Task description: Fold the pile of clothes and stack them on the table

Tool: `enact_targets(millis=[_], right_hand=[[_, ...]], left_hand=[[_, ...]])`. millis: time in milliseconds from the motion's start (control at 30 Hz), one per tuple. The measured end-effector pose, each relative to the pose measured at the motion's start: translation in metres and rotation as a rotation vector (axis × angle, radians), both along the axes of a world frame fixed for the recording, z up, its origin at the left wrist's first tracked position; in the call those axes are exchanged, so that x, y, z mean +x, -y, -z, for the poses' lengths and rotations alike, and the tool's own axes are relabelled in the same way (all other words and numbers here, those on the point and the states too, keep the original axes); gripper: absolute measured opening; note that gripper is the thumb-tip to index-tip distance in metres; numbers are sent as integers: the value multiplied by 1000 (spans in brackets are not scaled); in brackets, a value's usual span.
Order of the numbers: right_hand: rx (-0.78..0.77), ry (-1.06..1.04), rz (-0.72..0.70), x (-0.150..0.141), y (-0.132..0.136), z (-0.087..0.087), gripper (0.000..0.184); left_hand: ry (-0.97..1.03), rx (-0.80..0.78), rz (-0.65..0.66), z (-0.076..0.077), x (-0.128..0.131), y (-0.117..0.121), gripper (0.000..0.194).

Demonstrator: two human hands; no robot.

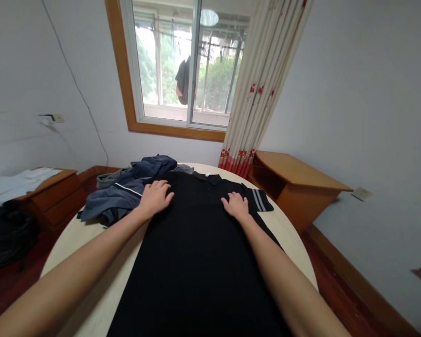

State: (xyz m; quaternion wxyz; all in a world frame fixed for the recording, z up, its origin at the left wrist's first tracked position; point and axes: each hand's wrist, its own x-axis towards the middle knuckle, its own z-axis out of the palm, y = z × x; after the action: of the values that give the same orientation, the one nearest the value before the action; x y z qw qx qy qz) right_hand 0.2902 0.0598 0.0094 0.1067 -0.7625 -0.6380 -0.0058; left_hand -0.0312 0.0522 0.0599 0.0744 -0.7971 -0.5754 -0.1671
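A black polo shirt (199, 243) lies spread out on the round pale table (298, 238), its collar toward the window. Its right-hand sleeve, with two grey stripes, reaches out to the side. My left hand (156, 197) rests flat with fingers spread on the shirt's left shoulder area, beside the pile of clothes. My right hand (236, 205) lies on the opposite side of the chest, fingers apart, close to the striped sleeve. Neither hand grips the cloth. The shirt's lower end runs out of view at the bottom.
Heaped at the table's left are dark blue and grey clothes (112, 201). Beyond the table's right side stands a wooden desk (298, 175). A wooden cabinet (61, 199) with papers and a black bag (10, 234) are at the left. A curtain (257, 89) hangs by the window.
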Motion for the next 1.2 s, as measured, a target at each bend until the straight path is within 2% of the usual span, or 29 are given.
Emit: enact_targets(millis=[67,133,200,333,433,533,600,700,800,900,1000,1067,1200], right_hand=[[33,-41,-79,-17,0,9,53],[70,-84,-101,-23,2,16,51],[93,-119,-114,-22,5,19,49],[95,-140,-141,-16,9,17,46],[94,-148,-143,-18,9,14,45],[96,-158,-141,-19,9,14,44],[97,-161,-146,-18,8,15,44],[99,-163,-157,-15,7,16,44],[103,-162,-162,-13,6,16,44],[100,-158,-169,-12,6,15,44],[100,-163,-176,-11,6,14,43],[101,-167,-179,-11,7,13,43],[95,-165,-180,-11,8,11,42]], left_hand=[[-40,39,-163,-13,-12,-24,47],[-91,-33,-290,-21,-25,-45,52],[-101,-149,-363,-26,-36,-62,51],[-14,-332,-389,-36,-52,-91,32],[73,-341,-370,-47,-56,-107,21],[166,-331,-369,-59,-50,-115,25],[277,-386,-378,-67,-40,-117,28],[458,-498,-382,-76,-17,-117,28],[588,-568,-325,-81,9,-114,30],[704,-701,-229,-77,34,-110,45],[705,-785,-237,-61,49,-110,64],[548,-689,-278,-47,50,-113,61],[163,-397,-283,-20,41,-122,39]])
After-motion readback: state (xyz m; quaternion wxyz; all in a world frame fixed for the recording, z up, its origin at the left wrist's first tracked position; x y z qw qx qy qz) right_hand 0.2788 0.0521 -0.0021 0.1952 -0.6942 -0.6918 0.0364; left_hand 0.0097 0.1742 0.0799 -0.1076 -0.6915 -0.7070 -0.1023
